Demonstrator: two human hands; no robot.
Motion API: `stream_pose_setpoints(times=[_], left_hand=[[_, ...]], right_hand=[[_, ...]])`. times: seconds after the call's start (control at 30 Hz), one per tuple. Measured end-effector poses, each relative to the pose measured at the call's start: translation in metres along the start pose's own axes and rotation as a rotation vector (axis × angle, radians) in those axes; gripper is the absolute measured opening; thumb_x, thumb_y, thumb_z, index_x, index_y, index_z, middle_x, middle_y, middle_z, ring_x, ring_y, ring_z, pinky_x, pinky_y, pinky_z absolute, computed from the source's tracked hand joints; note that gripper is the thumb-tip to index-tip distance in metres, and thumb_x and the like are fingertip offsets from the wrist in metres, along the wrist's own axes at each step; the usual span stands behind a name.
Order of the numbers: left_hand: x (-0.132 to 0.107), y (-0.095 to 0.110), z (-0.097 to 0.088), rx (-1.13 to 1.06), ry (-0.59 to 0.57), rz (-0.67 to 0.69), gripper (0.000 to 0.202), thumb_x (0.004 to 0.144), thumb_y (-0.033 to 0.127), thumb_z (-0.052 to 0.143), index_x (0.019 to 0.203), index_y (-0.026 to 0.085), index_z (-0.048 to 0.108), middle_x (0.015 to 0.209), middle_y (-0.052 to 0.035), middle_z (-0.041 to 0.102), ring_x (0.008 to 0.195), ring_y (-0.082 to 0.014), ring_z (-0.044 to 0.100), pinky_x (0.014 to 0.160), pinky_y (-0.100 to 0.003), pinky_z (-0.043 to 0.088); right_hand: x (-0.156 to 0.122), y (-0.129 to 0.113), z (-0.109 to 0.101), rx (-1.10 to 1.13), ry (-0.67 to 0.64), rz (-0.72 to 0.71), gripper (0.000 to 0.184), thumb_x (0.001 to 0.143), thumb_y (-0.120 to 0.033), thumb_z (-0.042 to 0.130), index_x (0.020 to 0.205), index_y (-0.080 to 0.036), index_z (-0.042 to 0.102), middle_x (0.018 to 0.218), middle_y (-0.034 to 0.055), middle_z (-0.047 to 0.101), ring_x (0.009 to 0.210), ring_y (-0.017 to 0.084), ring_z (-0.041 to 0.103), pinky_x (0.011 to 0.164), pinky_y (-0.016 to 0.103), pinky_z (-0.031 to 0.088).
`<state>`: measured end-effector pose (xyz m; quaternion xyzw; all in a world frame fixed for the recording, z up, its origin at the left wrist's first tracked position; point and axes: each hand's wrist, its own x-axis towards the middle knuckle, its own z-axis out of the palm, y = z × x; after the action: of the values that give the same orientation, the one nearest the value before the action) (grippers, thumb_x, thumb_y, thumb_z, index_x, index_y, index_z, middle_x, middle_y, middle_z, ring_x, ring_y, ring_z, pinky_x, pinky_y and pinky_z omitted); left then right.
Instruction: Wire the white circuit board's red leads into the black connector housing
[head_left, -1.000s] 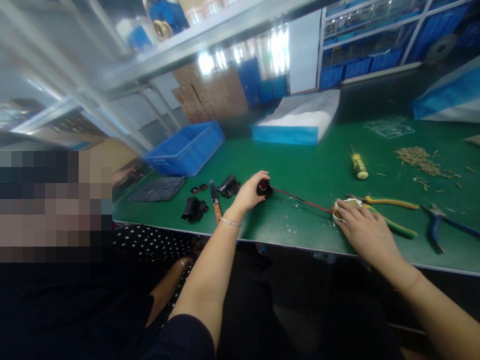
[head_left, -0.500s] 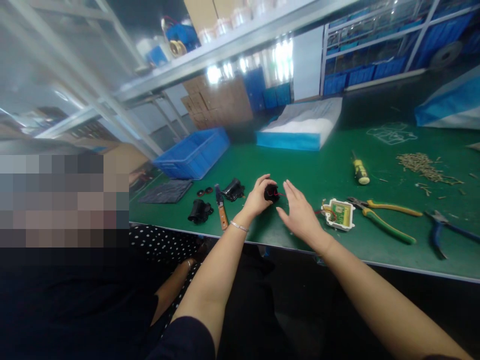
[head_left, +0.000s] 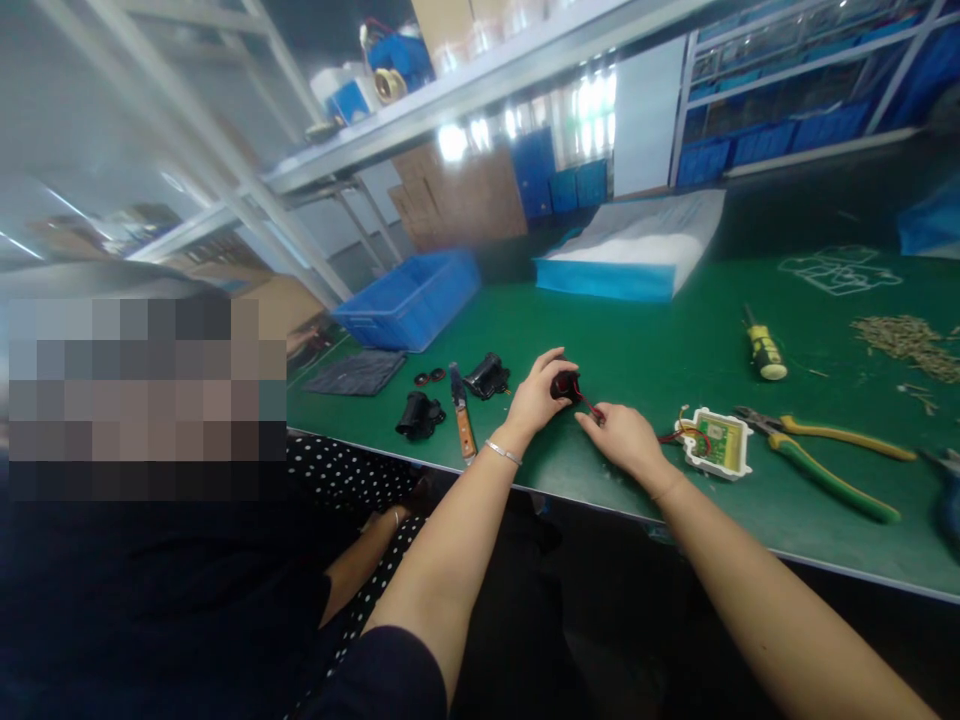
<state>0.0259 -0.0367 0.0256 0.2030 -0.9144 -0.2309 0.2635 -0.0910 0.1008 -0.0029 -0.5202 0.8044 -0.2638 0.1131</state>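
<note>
My left hand (head_left: 538,392) is closed around a small black round part (head_left: 564,384), held just over the green bench top. A red and black wire (head_left: 589,405) runs out of that part to my right hand (head_left: 624,436), whose thumb and fingers pinch it. On the far side of my right hand the wire continues to a white housing (head_left: 739,466) with a green circuit board (head_left: 709,438) inside. Left of my hands lie two black plastic casings (head_left: 487,376), a wooden-handled scraper-like tool (head_left: 463,425) and two small dark rings (head_left: 430,377).
Right of the housing are green-and-yellow cutting pliers (head_left: 825,455), a yellow screwdriver (head_left: 766,350) and a pile of screws (head_left: 904,342). A blue bin (head_left: 412,300) and a blue-white bag (head_left: 607,278) stand at the back. A co-worker (head_left: 150,590) sits close on my left.
My right hand has gone from spread fingers to pinching the wire beside the black part. My left hand keeps its hold. The view has shifted, so the scene sits further right.
</note>
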Motion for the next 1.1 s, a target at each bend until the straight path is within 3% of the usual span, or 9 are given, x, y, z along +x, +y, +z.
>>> stream_pose_setpoints(times=[0.27,0.37,0.47,0.57,0.63,0.73,0.83,0.97,1.1], left_hand=[[0.000,0.000,0.001,0.016,-0.006,-0.011,0.054,0.069,0.004,0.065,0.117,0.028,0.058,0.145,0.0025,0.039,0.126,-0.0179,0.047,0.107,-0.034,0.043],[-0.001,0.001,0.000,0.023,-0.018,-0.006,0.056,0.070,0.003,0.064,0.119,0.031,0.057,0.146,0.0052,0.038,0.125,-0.0178,0.048,0.106,-0.033,0.045],[-0.001,0.003,-0.001,0.031,-0.027,-0.017,0.058,0.071,0.004,0.064,0.122,0.032,0.056,0.147,0.0057,0.037,0.126,-0.0177,0.048,0.107,-0.033,0.044],[-0.001,0.004,-0.001,0.031,-0.036,-0.021,0.058,0.072,0.006,0.064,0.123,0.032,0.056,0.146,0.0045,0.038,0.127,-0.0179,0.047,0.109,-0.034,0.042],[-0.001,0.004,-0.001,0.019,-0.037,-0.010,0.056,0.073,0.008,0.065,0.123,0.032,0.057,0.146,0.0047,0.038,0.127,-0.0178,0.047,0.109,-0.033,0.042],[0.000,0.004,-0.001,0.013,-0.025,0.003,0.053,0.075,0.012,0.064,0.123,0.033,0.057,0.145,0.0056,0.039,0.127,-0.0171,0.047,0.110,-0.032,0.041],[-0.002,0.007,-0.002,0.044,-0.016,-0.005,0.049,0.078,0.011,0.058,0.122,0.033,0.059,0.144,0.0056,0.040,0.126,-0.0169,0.048,0.110,-0.032,0.041],[-0.007,0.010,0.002,0.055,0.022,0.019,0.047,0.081,0.012,0.053,0.121,0.035,0.060,0.143,0.0069,0.042,0.122,-0.0162,0.052,0.105,-0.028,0.046],[-0.010,0.005,0.006,0.102,0.096,0.003,0.049,0.085,0.019,0.053,0.129,0.041,0.054,0.142,0.0087,0.044,0.122,-0.0165,0.053,0.092,-0.026,0.053]], right_hand=[[-0.002,0.002,0.010,0.289,-0.013,-0.096,0.055,0.098,-0.051,0.025,0.058,-0.019,0.045,0.059,0.0029,0.055,0.058,0.015,0.048,0.060,0.027,0.030],[-0.004,0.005,0.014,0.364,0.003,-0.084,0.052,0.098,-0.048,0.026,0.063,-0.019,0.053,0.065,0.0034,0.059,0.065,0.018,0.055,0.065,0.028,0.036],[-0.007,0.007,0.015,0.370,0.072,-0.058,0.048,0.098,-0.043,0.025,0.090,-0.018,0.066,0.088,0.0078,0.067,0.087,0.023,0.061,0.081,0.033,0.042],[-0.007,0.008,0.016,0.320,0.127,-0.006,0.052,0.097,-0.040,0.024,0.129,-0.013,0.056,0.117,0.0145,0.062,0.106,0.028,0.058,0.092,0.040,0.042],[-0.005,0.010,0.017,0.365,0.114,-0.030,0.054,0.096,-0.040,0.026,0.136,-0.013,0.050,0.124,0.0144,0.058,0.109,0.028,0.056,0.094,0.041,0.042],[0.000,0.014,0.019,0.576,0.024,-0.073,0.053,0.093,-0.044,0.032,0.128,-0.014,0.058,0.092,0.0098,0.066,0.082,0.022,0.060,0.073,0.033,0.047],[0.001,0.015,0.019,0.827,-0.077,-0.005,0.058,0.088,-0.052,0.040,0.122,-0.010,0.060,0.056,-0.0013,0.046,0.050,0.013,0.041,0.048,0.025,0.032],[-0.005,0.016,0.020,0.964,-0.154,0.130,0.053,0.076,-0.059,0.058,0.106,-0.015,0.062,0.060,-0.0013,0.047,0.051,0.013,0.042,0.047,0.024,0.032],[-0.004,0.030,0.032,0.742,-0.153,0.072,0.047,0.079,-0.066,0.057,0.070,-0.020,0.059,0.062,0.0062,0.054,0.055,0.018,0.051,0.050,0.032,0.039]])
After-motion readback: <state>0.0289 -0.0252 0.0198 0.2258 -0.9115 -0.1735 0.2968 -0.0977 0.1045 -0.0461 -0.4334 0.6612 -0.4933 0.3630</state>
